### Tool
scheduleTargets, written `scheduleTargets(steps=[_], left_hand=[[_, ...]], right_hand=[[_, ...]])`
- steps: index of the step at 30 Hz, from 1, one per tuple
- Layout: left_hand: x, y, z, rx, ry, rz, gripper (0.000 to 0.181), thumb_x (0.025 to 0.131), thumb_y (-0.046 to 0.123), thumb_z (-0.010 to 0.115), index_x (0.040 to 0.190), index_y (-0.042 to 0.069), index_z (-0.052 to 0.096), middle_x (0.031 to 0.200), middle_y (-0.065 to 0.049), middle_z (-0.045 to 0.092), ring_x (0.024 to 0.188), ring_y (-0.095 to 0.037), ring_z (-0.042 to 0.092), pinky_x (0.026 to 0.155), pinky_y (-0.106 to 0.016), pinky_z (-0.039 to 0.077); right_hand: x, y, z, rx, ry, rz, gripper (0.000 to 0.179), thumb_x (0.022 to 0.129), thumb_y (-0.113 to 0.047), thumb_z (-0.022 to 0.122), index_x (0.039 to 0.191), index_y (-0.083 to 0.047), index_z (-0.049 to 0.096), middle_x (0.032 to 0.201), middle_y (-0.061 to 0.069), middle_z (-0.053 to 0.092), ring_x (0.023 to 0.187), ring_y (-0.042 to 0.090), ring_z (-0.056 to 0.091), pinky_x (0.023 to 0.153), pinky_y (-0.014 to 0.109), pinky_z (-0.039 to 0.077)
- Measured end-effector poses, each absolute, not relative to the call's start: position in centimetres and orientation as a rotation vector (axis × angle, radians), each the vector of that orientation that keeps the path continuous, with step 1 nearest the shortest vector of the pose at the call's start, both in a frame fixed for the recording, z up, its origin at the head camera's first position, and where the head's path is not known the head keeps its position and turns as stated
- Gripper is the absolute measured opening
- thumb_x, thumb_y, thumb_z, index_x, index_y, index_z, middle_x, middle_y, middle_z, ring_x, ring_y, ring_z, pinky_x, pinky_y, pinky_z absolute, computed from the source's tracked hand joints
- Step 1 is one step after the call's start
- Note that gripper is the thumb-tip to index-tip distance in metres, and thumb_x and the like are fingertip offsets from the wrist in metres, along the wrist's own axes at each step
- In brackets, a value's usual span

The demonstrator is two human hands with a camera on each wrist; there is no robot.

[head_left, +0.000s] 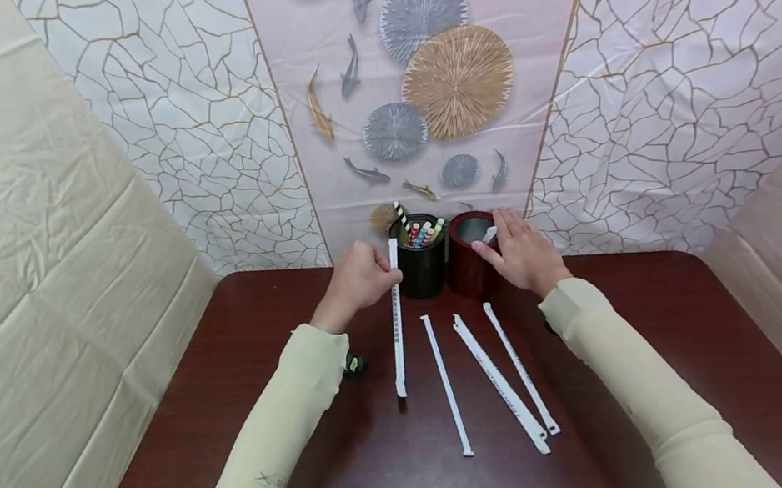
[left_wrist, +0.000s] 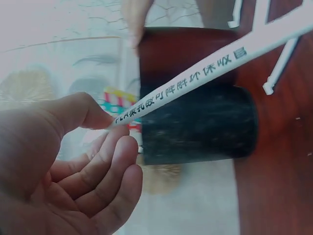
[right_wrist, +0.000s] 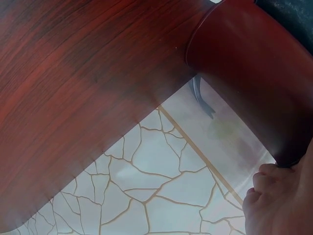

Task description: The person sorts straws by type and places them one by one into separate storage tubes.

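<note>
My left hand [head_left: 363,275] pinches a paper-wrapped straw [head_left: 399,335] near its upper end, between thumb and forefinger. In the left wrist view, printed characters run along the wrapped straw [left_wrist: 195,73], which crosses in front of a black cup [left_wrist: 200,127]. Several patterned straws [head_left: 423,232] stand in that black cup [head_left: 424,273]. Beside it is a dark red cup [head_left: 469,270], with my right hand [head_left: 524,251] at its right rim, fingers extended. A white scrap [head_left: 490,234] shows at the cup's mouth by the right thumb. The right wrist view shows fingertips [right_wrist: 261,183] at the red cup's [right_wrist: 254,73] rim.
Several wrapped straws lie on the brown table [head_left: 366,484], including a single one [head_left: 447,387] and another on the right [head_left: 521,368]. A small dark object [head_left: 354,366] sits by the left sleeve. A patterned cloth [head_left: 377,153] hangs right behind the cups.
</note>
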State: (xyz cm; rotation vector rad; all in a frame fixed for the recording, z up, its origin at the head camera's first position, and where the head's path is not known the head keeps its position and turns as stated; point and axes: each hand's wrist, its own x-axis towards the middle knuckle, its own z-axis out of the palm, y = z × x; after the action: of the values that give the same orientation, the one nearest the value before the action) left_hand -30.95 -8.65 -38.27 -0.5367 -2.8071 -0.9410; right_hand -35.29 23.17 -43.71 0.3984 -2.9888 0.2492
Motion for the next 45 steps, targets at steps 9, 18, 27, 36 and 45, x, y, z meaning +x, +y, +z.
scheduleTargets(steps=[9, 18, 27, 36, 45], left_hand=[[-30.6, -7.4, -34.1, -0.499, -2.644, -0.946, 0.011, 0.086, 0.018, 0.076, 0.079, 0.01, 0.076, 0.074, -0.002, 0.078, 0.066, -0.013, 0.069, 0.068, -0.032, 0.057], [-29.8, -5.5, -30.1, -0.57, -2.471, -0.97, 0.007, 0.086, 0.018, 0.074, 0.082, 0.012, 0.072, 0.076, 0.002, 0.077, 0.069, -0.012, 0.07, 0.069, -0.029, 0.056], [-29.8, -4.3, -28.0, -0.613, -2.343, -0.981, 0.009, 0.089, 0.02, 0.076, 0.085, 0.012, 0.074, 0.081, -0.001, 0.081, 0.075, -0.012, 0.076, 0.076, -0.032, 0.06], [-30.0, -3.2, -27.8, -0.654, -2.29, -1.003, 0.009, 0.091, 0.017, 0.075, 0.089, 0.008, 0.074, 0.085, -0.004, 0.083, 0.079, -0.013, 0.08, 0.084, -0.033, 0.061], [-30.9, -1.7, -29.4, -0.662, -2.316, -0.954, 0.011, 0.092, 0.017, 0.075, 0.09, 0.007, 0.076, 0.086, -0.005, 0.083, 0.081, -0.014, 0.08, 0.081, -0.033, 0.062]], right_hand=[[-35.3, 23.5, -43.8, 0.395, -2.981, 0.246, 0.095, 0.11, -0.066, 0.022, 0.166, 0.009, 0.011, 0.173, 0.031, 0.015, 0.163, 0.047, 0.013, 0.133, 0.059, 0.015], [-35.0, 23.6, -43.9, 0.394, -2.972, 0.254, 0.094, 0.11, -0.066, 0.025, 0.166, 0.01, 0.014, 0.173, 0.031, 0.017, 0.163, 0.047, 0.015, 0.133, 0.058, 0.017], [-34.9, 23.6, -44.0, 0.395, -2.98, 0.258, 0.095, 0.11, -0.067, 0.022, 0.166, 0.009, 0.012, 0.173, 0.031, 0.016, 0.163, 0.047, 0.014, 0.133, 0.059, 0.016], [-34.9, 23.2, -43.8, 0.403, -2.953, 0.249, 0.092, 0.111, -0.064, 0.027, 0.165, 0.01, 0.016, 0.172, 0.032, 0.02, 0.162, 0.046, 0.018, 0.133, 0.059, 0.019], [-35.0, 23.1, -43.7, 0.394, -2.967, 0.249, 0.095, 0.11, -0.067, 0.024, 0.166, 0.008, 0.014, 0.173, 0.03, 0.018, 0.163, 0.045, 0.016, 0.133, 0.058, 0.019]])
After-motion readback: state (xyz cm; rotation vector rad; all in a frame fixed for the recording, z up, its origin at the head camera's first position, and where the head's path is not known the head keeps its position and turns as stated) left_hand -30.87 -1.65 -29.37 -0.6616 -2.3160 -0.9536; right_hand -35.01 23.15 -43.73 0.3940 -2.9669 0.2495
